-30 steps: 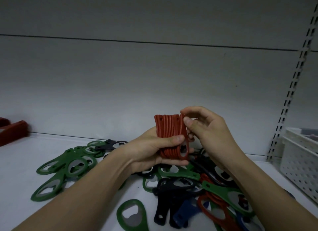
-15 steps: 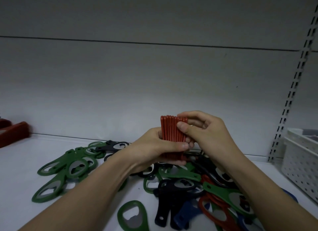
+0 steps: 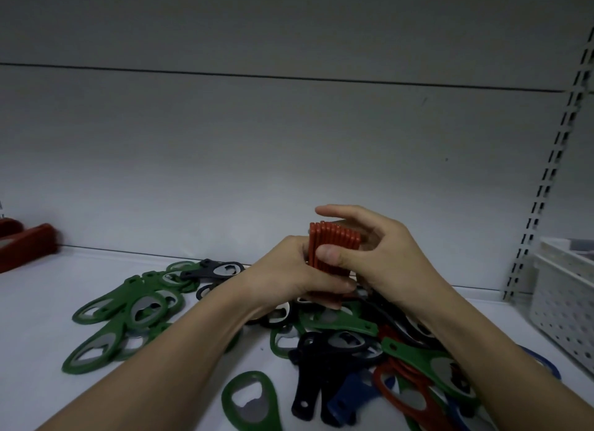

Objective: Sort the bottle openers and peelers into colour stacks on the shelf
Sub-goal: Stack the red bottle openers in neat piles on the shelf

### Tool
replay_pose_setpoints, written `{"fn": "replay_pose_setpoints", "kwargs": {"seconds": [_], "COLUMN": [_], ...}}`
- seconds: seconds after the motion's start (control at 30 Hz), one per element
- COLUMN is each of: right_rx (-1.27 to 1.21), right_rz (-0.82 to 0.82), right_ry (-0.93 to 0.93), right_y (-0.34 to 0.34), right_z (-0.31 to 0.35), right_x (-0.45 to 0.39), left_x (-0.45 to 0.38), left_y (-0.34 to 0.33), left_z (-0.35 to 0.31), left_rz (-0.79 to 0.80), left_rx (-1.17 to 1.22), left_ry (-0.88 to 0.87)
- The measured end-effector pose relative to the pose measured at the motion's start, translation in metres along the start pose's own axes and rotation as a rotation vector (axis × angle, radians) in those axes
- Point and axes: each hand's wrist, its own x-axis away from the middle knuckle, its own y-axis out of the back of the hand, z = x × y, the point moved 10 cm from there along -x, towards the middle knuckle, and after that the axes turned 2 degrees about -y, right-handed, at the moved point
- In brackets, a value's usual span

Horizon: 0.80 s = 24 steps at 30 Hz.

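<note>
A stack of red bottle openers (image 3: 334, 238) stands on edge above the shelf (image 3: 48, 308), gripped from both sides. My left hand (image 3: 289, 276) wraps its lower left side. My right hand (image 3: 379, 254) clasps the right side, thumb across the front and index finger over the top. Below lies a mixed heap of openers: black (image 3: 328, 344), green (image 3: 418, 356), red (image 3: 398, 395) and blue (image 3: 350, 395). A group of green openers (image 3: 128, 308) lies to the left, and a single green one (image 3: 250, 401) near the front.
Red items (image 3: 25, 247) rest at the far left against the back wall. A white perforated basket (image 3: 565, 302) stands at the right beside the slotted shelf upright (image 3: 546, 180). A black opener (image 3: 215, 270) lies behind the green group.
The red stack has been squared up and turned more edge-on. My right hand has closed around its right side, with the index finger now over the top.
</note>
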Motion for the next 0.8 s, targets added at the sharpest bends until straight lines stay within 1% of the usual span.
{"fn": "replay_pose_setpoints", "kwargs": {"seconds": [0.07,0.1,0.23,0.4,0.47,0.57,0.7,0.8], "right_rx": [0.101,0.111,0.076,0.024,0.009,-0.018,-0.123,-0.119], "right_rz": [0.002,-0.022,-0.123,-0.163,-0.146,-0.072,0.014,0.031], "right_ry": [0.019,0.028,0.074,0.062,0.039,0.004,-0.055,-0.078], "right_y": [-0.005,-0.005,0.001,0.012,0.014,0.013,0.018,0.017], "right_z": [0.003,0.004,0.01,0.007,0.004,0.001,-0.005,-0.01], "right_x": [0.001,0.002,0.002,-0.001,-0.001,-0.003,-0.005,-0.005], "left_x": [0.0,0.0,0.0,0.0,0.0,0.002,0.003,0.003], "left_y": [0.001,0.002,0.005,0.002,0.0,-0.001,-0.007,-0.009], "left_z": [-0.001,-0.002,-0.008,-0.018,-0.019,-0.02,-0.02,-0.016], "left_rz": [-0.01,-0.019,-0.065,-0.063,-0.066,-0.057,0.0,0.029], "left_rx": [-0.031,-0.041,-0.083,-0.157,-0.176,-0.177,-0.166,-0.151], "left_ry": [-0.01,-0.014,-0.053,-0.122,-0.131,-0.139,-0.148,-0.125]}}
